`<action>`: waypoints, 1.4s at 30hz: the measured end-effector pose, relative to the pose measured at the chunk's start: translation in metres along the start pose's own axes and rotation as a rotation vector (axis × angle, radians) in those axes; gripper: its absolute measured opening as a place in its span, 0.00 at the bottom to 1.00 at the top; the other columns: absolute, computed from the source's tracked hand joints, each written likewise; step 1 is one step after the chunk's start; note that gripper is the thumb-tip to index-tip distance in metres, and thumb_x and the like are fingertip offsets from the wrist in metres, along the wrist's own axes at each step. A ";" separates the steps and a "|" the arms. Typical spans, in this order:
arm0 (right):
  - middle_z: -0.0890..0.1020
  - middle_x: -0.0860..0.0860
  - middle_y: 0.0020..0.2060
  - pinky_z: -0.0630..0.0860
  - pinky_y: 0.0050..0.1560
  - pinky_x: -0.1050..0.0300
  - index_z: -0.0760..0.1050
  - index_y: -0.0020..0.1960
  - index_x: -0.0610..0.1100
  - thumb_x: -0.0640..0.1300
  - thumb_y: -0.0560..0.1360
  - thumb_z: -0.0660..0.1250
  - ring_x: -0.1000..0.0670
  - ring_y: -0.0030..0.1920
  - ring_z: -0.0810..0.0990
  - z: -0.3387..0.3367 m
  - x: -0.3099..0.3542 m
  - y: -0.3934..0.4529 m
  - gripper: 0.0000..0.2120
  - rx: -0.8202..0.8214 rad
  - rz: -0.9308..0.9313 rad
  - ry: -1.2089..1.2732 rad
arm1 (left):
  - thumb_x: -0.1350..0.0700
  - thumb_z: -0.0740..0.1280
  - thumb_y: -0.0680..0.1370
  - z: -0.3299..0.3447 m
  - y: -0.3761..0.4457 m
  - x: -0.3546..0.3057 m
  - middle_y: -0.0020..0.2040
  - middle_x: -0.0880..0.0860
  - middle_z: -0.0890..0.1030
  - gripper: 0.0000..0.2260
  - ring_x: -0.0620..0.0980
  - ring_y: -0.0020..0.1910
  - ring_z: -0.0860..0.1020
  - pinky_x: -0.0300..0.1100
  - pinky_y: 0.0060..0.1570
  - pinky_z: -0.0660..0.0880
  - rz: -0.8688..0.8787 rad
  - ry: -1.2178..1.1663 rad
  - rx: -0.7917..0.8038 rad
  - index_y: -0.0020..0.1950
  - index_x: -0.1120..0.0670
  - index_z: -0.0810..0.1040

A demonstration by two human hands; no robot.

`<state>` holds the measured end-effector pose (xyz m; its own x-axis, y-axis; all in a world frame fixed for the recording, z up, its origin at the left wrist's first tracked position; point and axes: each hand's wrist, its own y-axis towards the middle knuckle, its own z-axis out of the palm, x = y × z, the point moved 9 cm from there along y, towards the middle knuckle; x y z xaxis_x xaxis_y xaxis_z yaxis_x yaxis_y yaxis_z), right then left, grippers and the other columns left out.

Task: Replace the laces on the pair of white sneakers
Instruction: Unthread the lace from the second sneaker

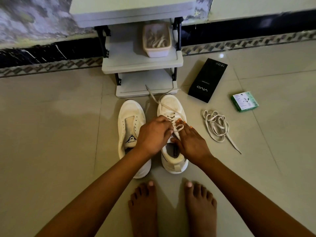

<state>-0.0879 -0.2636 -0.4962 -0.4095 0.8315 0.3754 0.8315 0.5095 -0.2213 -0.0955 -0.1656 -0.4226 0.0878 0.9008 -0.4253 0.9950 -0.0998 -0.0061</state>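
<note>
Two white sneakers stand side by side on the tiled floor. The left sneaker (130,124) has no lace in its eyelets. The right sneaker (171,106) is partly laced with a white lace (154,99), whose loose ends trail past the toe. My left hand (153,135) pinches the lace over the right sneaker's tongue. My right hand (191,144) lies on that sneaker's right side, fingers extended, fingertips at a lace loop. A loose white lace (216,125) lies coiled on the floor to the right.
A grey shelf unit (142,65) stands just beyond the shoes, with a tub of laces (157,40) on its middle tier. A black phone box (207,79) and a small green box (245,101) lie at the right. My bare feet (172,207) are below the shoes.
</note>
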 end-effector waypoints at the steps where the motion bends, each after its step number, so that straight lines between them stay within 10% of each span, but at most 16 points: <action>1: 0.55 0.47 0.76 0.45 0.71 0.63 0.50 0.77 0.44 0.65 0.75 0.39 0.50 0.76 0.54 0.001 0.001 0.000 0.37 -0.001 -0.006 0.002 | 0.54 0.64 0.78 -0.002 0.002 -0.004 0.57 0.51 0.77 0.09 0.51 0.57 0.74 0.41 0.49 0.70 0.023 0.023 -0.020 0.54 0.54 0.81; 5: 0.55 0.47 0.76 0.50 0.72 0.60 0.51 0.77 0.42 0.63 0.78 0.46 0.49 0.76 0.54 -0.002 0.003 -0.002 0.34 -0.015 -0.028 0.007 | 0.57 0.65 0.77 0.003 0.010 -0.004 0.54 0.51 0.76 0.07 0.51 0.56 0.74 0.42 0.53 0.70 0.006 -0.004 0.070 0.49 0.56 0.81; 10: 0.50 0.50 0.77 0.51 0.73 0.60 0.46 0.77 0.45 0.56 0.81 0.50 0.52 0.76 0.50 -0.004 0.003 -0.002 0.30 -0.007 -0.022 0.050 | 0.61 0.66 0.77 -0.002 0.006 -0.002 0.45 0.52 0.78 0.03 0.48 0.48 0.77 0.42 0.55 0.72 -0.236 -0.754 0.125 0.47 0.60 0.79; 16: 0.55 0.53 0.76 0.56 0.70 0.61 0.51 0.77 0.50 0.55 0.78 0.59 0.53 0.75 0.56 -0.006 -0.004 -0.004 0.31 -0.067 0.046 0.264 | 0.56 0.67 0.75 0.021 -0.008 0.010 0.70 0.51 0.65 0.19 0.52 0.68 0.64 0.44 0.63 0.67 -0.038 0.023 0.177 0.66 0.49 0.71; 22: 0.57 0.53 0.76 0.58 0.69 0.60 0.53 0.76 0.49 0.54 0.79 0.59 0.52 0.74 0.58 -0.007 -0.005 -0.003 0.30 -0.092 0.046 0.262 | 0.57 0.66 0.76 0.005 -0.004 -0.001 0.60 0.52 0.76 0.06 0.54 0.62 0.70 0.45 0.57 0.68 0.037 0.083 -0.062 0.49 0.55 0.82; 29: 0.56 0.47 0.76 0.55 0.72 0.58 0.52 0.77 0.44 0.55 0.80 0.54 0.48 0.75 0.54 0.003 -0.001 0.002 0.30 -0.013 -0.024 0.153 | 0.59 0.70 0.74 -0.024 0.008 -0.006 0.52 0.51 0.79 0.04 0.48 0.54 0.76 0.40 0.57 0.71 -0.077 -0.482 -0.003 0.48 0.57 0.81; 33: 0.61 0.46 0.74 0.61 0.69 0.56 0.58 0.75 0.43 0.57 0.79 0.54 0.46 0.73 0.61 -0.002 0.000 0.000 0.29 -0.047 -0.023 0.200 | 0.54 0.66 0.76 0.011 0.001 -0.004 0.70 0.51 0.67 0.19 0.52 0.68 0.66 0.46 0.65 0.64 0.020 0.098 0.219 0.68 0.49 0.71; 37: 0.63 0.46 0.73 0.61 0.68 0.57 0.60 0.74 0.42 0.53 0.79 0.59 0.45 0.73 0.62 -0.003 -0.001 -0.001 0.27 -0.075 -0.020 0.219 | 0.52 0.58 0.80 0.010 0.000 -0.011 0.69 0.49 0.69 0.16 0.50 0.69 0.64 0.44 0.63 0.61 0.114 0.401 0.099 0.67 0.50 0.72; 42: 0.64 0.47 0.73 0.62 0.69 0.55 0.63 0.73 0.44 0.61 0.76 0.53 0.47 0.73 0.62 -0.002 -0.001 0.001 0.31 -0.072 -0.045 0.241 | 0.55 0.67 0.76 -0.002 0.009 -0.009 0.52 0.48 0.81 0.08 0.49 0.57 0.74 0.42 0.59 0.67 0.082 0.000 0.074 0.51 0.53 0.83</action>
<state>-0.0859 -0.2650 -0.4947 -0.3529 0.7271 0.5888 0.8425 0.5207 -0.1380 -0.0873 -0.1743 -0.4171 0.1684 0.8883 -0.4273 0.9782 -0.2040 -0.0386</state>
